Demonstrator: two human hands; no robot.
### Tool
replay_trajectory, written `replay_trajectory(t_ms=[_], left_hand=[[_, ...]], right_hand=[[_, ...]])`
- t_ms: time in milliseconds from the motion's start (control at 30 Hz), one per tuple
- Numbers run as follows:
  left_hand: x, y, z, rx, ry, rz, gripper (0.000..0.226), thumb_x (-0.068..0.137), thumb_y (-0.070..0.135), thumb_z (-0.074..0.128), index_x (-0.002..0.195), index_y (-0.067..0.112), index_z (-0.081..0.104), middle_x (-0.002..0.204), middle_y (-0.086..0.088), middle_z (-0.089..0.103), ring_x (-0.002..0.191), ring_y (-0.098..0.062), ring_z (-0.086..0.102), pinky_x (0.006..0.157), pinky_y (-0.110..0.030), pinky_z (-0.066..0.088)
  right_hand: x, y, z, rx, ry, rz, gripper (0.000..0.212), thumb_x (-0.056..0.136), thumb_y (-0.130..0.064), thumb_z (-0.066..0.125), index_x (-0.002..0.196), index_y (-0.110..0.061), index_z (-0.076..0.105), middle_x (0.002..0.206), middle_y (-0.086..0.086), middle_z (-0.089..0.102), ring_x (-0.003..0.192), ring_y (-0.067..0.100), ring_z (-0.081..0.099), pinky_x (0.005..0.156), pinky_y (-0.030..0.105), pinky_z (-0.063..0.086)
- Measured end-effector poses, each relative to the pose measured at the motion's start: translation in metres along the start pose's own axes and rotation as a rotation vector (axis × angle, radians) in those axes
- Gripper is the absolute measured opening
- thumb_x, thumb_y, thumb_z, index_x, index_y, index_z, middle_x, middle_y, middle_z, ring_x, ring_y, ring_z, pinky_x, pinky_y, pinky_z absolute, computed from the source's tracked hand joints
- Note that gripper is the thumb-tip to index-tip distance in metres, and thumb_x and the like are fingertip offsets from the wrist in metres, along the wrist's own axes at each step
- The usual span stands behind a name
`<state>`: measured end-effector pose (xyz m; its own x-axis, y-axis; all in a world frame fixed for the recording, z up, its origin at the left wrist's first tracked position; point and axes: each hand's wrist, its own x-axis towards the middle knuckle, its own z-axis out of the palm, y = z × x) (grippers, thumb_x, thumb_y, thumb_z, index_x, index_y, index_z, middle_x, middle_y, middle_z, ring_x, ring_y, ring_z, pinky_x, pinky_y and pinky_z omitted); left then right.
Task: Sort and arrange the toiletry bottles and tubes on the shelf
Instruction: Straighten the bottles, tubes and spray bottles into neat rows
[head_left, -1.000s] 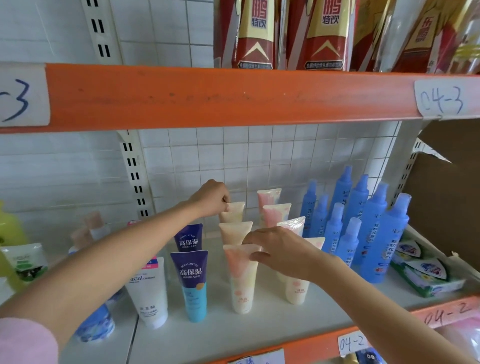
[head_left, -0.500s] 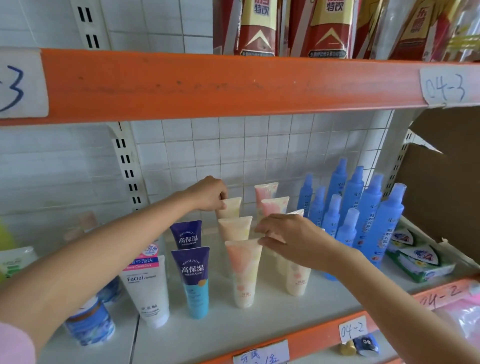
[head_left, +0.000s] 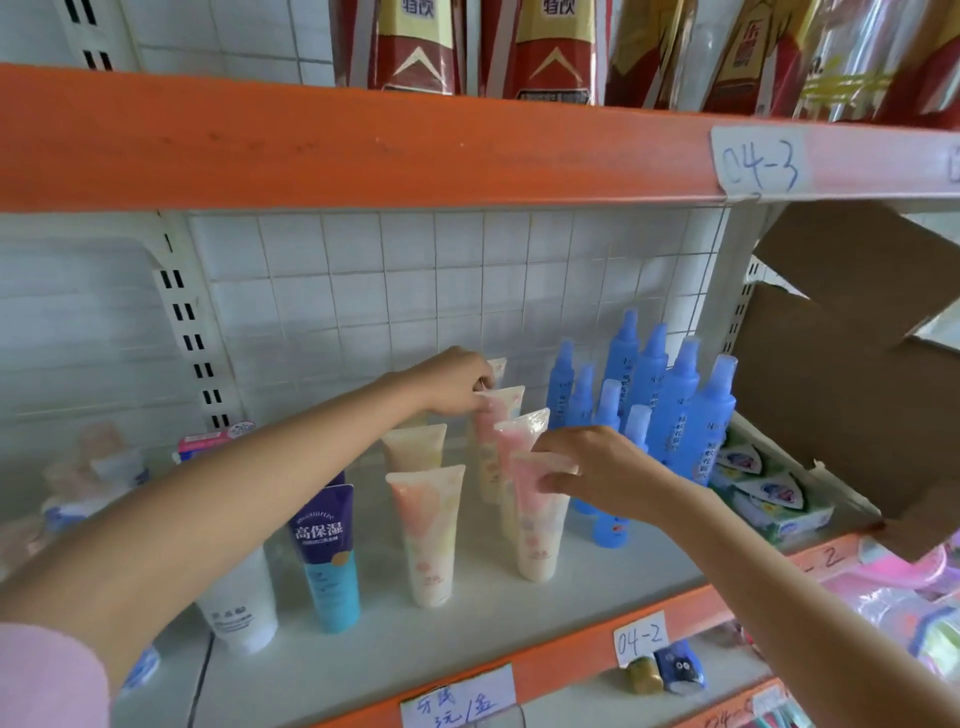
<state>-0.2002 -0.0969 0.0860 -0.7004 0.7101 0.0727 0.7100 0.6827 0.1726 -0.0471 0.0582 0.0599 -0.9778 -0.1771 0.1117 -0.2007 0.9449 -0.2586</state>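
Observation:
Several pink-and-cream tubes stand cap-down in two rows on the white shelf (head_left: 467, 629). My left hand (head_left: 452, 382) reaches to the back and pinches the crimped top of a rear pink tube (head_left: 498, 415). My right hand (head_left: 597, 470) pinches the top of the front right pink tube (head_left: 537, 530). A front left pink tube (head_left: 428, 535) stands free beside it. Left of these are a purple-and-teal tube (head_left: 327, 556) and a white tube (head_left: 239, 608). Several blue spray bottles (head_left: 670, 400) stand to the right.
An orange shelf beam (head_left: 363, 150) runs overhead, with red drink cartons (head_left: 545, 47) above it. Green soap packs (head_left: 769, 493) and an open cardboard box (head_left: 857, 374) lie at the right. Blurred bottles (head_left: 93, 467) stand at far left.
My left hand moved right from the cream tube row to a rear pink tube. My right hand shifted onto the front right tube's top. The camera tilted slightly.

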Motion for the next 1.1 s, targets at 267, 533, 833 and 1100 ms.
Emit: replay_trajectory(t_ms=[267, 533, 833, 1100], left_hand=[[0.004, 0.017, 0.003, 0.038, 0.06, -0.101, 0.013, 0.069, -0.001, 0.054, 0.064, 0.004, 0.065, 0.062, -0.012, 0.047, 0.059, -0.019, 0.039, 0.057, -0.03, 0.033], [0.009, 0.02, 0.002, -0.039, 0.122, -0.21, 0.013, 0.07, -0.005, 0.056, 0.066, 0.001, 0.068, 0.064, -0.009, 0.064, 0.059, -0.015, 0.055, 0.061, -0.027, 0.045], [0.017, 0.009, -0.007, -0.161, 0.175, -0.268, 0.018, 0.085, 0.015, 0.058, 0.074, 0.005, 0.069, 0.073, -0.004, 0.064, 0.071, -0.016, 0.06, 0.067, -0.025, 0.045], [0.047, -0.002, 0.005, -0.043, 0.105, -0.365, 0.032, 0.088, 0.017, 0.06, 0.116, 0.002, 0.061, 0.121, -0.013, 0.061, 0.112, -0.027, 0.056, 0.096, -0.034, 0.044]], right_hand=[[0.028, 0.013, -0.018, 0.102, 0.146, -0.083, 0.018, 0.089, -0.032, 0.058, 0.094, -0.018, 0.066, 0.094, -0.001, 0.064, 0.09, 0.017, 0.06, 0.085, 0.036, 0.049], [0.066, 0.019, -0.017, -0.053, -0.068, -0.043, 0.029, 0.087, -0.032, 0.06, 0.108, -0.013, 0.066, 0.103, 0.008, 0.065, 0.098, 0.019, 0.054, 0.084, 0.031, 0.044], [0.066, 0.023, -0.022, -0.025, -0.091, -0.126, 0.03, 0.089, -0.033, 0.057, 0.105, -0.011, 0.068, 0.095, 0.005, 0.065, 0.095, 0.017, 0.051, 0.083, 0.027, 0.041], [0.068, 0.023, -0.022, -0.02, -0.125, -0.14, 0.03, 0.089, -0.036, 0.056, 0.108, -0.016, 0.066, 0.107, 0.007, 0.064, 0.103, 0.022, 0.056, 0.088, 0.036, 0.048]])
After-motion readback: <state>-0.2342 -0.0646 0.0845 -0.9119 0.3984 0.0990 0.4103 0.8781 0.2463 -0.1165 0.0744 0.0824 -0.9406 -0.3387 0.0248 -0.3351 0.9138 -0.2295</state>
